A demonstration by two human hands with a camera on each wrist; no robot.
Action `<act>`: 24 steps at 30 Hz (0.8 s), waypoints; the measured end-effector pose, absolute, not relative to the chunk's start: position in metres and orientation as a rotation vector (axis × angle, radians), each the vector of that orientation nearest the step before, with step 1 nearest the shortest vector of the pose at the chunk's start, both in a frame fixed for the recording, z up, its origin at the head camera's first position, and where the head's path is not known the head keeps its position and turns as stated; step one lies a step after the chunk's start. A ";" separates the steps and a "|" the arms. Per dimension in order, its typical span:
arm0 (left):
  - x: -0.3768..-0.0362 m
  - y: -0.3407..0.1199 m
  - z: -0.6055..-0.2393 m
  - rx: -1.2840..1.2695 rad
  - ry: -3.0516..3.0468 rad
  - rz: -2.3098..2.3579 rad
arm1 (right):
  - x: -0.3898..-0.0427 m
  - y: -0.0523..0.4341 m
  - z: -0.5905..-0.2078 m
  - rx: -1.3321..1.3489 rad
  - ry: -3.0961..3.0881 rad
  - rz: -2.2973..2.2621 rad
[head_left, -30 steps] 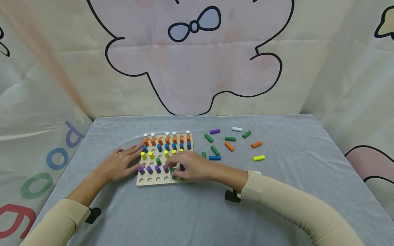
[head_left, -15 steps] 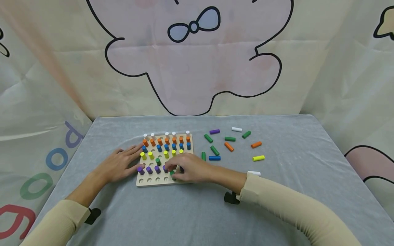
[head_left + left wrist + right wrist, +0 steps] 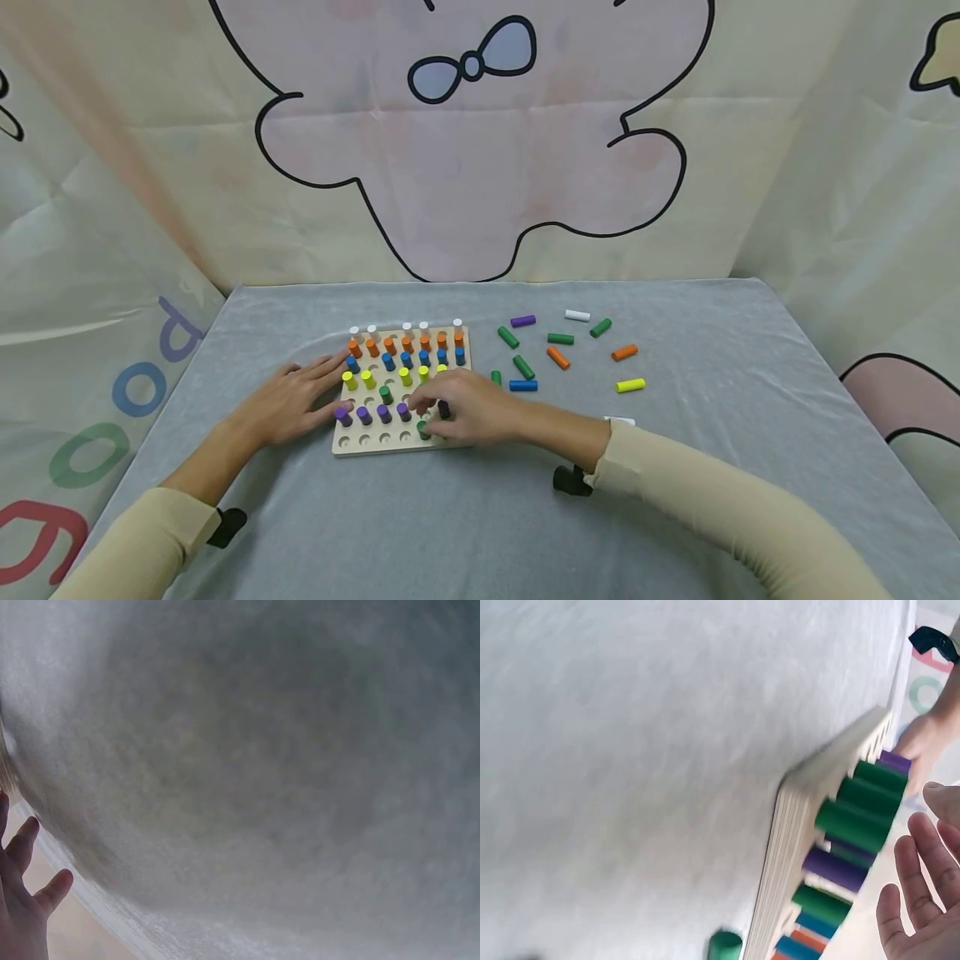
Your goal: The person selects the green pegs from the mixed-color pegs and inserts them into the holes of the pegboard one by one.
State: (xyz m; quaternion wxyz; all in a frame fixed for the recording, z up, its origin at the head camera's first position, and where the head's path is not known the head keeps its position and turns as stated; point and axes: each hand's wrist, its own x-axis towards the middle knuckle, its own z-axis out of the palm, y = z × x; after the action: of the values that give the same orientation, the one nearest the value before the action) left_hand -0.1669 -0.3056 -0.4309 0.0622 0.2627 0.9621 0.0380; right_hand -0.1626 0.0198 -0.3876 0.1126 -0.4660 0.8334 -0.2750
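Observation:
A pale wooden pegboard (image 3: 363,447) lies on the table, with rows of white, orange, blue, yellow, green and purple pegs standing in its holes. My left hand (image 3: 292,400) rests flat, fingers spread, at the board's left edge beside a purple peg (image 3: 342,415). Over the board's front right is my right hand (image 3: 476,408), thumb and forefinger apart around a green peg (image 3: 422,431) in the front row. The right wrist view shows its fingers (image 3: 930,859) loosely bent and away from the upright green pegs (image 3: 859,825). This hand hides part of the board's right side.
Loose pegs lie right of the board: several green ones (image 3: 560,338), a purple one (image 3: 523,320), a blue one (image 3: 523,386), two orange ones (image 3: 558,358), a yellow one (image 3: 630,385) and white ones (image 3: 577,316). One white peg (image 3: 619,421) is partly behind the right sleeve.
The green peg in the front row stands lower in the board. My right thumb and forefinger have come off it, and the hand has shifted slightly right. My left hand stays still.

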 end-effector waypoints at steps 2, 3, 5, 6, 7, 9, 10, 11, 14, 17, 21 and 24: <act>-0.167 -0.305 -0.430 0.799 2.909 0.115 | -0.165 0.027 -0.385 -1.358 2.469 -0.812; -0.166 -0.305 -0.430 0.800 2.909 0.115 | -0.167 0.031 -0.384 -1.350 2.482 -0.817; -0.166 -0.305 -0.430 0.800 2.910 0.113 | -0.172 0.041 -0.383 -1.327 2.497 -0.836; -0.166 -0.305 -0.430 0.801 2.911 0.114 | -0.175 0.046 -0.383 -1.309 2.509 -0.843; -0.166 -0.306 -0.430 0.803 2.911 0.115 | -0.177 0.051 -0.383 -1.290 2.518 -0.854; -0.166 -0.306 -0.430 0.802 2.912 0.119 | -0.182 0.061 -0.383 -1.254 2.537 -0.868; -0.167 -0.306 -0.430 0.801 2.913 0.120 | -0.184 0.066 -0.384 -1.234 2.546 -0.873; -0.167 -0.306 -0.430 0.801 2.913 0.119 | -0.187 0.071 -0.384 -1.215 2.558 -0.872; -0.167 -0.306 -0.430 0.800 2.911 0.117 | -0.193 0.084 -0.386 -1.151 2.596 -0.855; -0.166 -0.306 -0.430 0.798 2.911 0.115 | -0.197 0.094 -0.390 -1.127 2.623 -0.837; -0.166 -0.305 -0.430 0.795 2.910 0.107 | -0.203 0.100 -0.396 -1.144 2.636 -0.821; -0.165 -0.304 -0.430 0.790 2.909 0.103 | -0.205 0.101 -0.401 -1.129 2.641 -0.797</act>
State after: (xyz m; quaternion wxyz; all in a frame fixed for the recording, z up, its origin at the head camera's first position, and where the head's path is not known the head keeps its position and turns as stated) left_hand -0.1653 -0.3044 -0.4298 0.0628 0.2614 0.9626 0.0341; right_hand -0.2049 0.1010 -0.4012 0.0804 -0.3777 0.8831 -0.2666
